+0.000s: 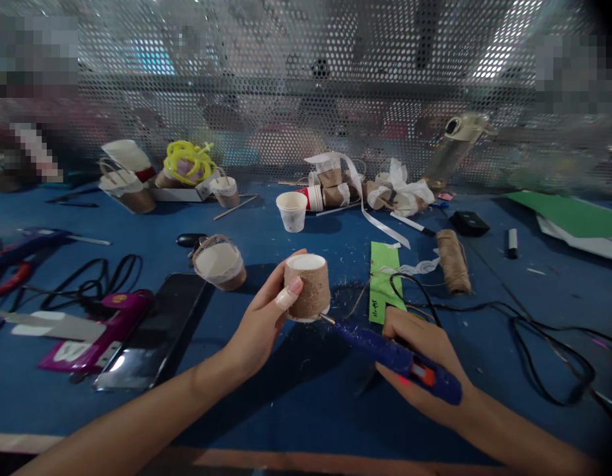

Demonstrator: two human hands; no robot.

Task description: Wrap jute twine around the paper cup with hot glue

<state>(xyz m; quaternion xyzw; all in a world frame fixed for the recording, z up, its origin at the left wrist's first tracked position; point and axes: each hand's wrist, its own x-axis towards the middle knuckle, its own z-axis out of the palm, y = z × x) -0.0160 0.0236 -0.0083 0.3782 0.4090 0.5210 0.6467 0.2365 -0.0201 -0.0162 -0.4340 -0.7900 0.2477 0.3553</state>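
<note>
My left hand [266, 311] is closed round a small paper cup [308, 287] wrapped in brown twine, its white base facing up and a white rim showing below the wrap. In my right hand [420, 350] is a blue hot glue gun [385, 347], gripped with the fingers closed. The gun's metal nozzle points left, at or very close to the cup's lower rim; I cannot tell whether they touch. A loose strand of twine [358, 301] lies just right of the cup. Left of my left hand stands a twine-wrapped cup [221, 264] with lace and a handle.
A white paper cup [291, 213] stands ahead. To the right lie a green strip [382, 277], a twine spool [453, 261] and a black cord [524, 317]. At left are a phone [154, 330] and a purple glue gun [100, 330]. Perforated metal [286, 99] rises behind.
</note>
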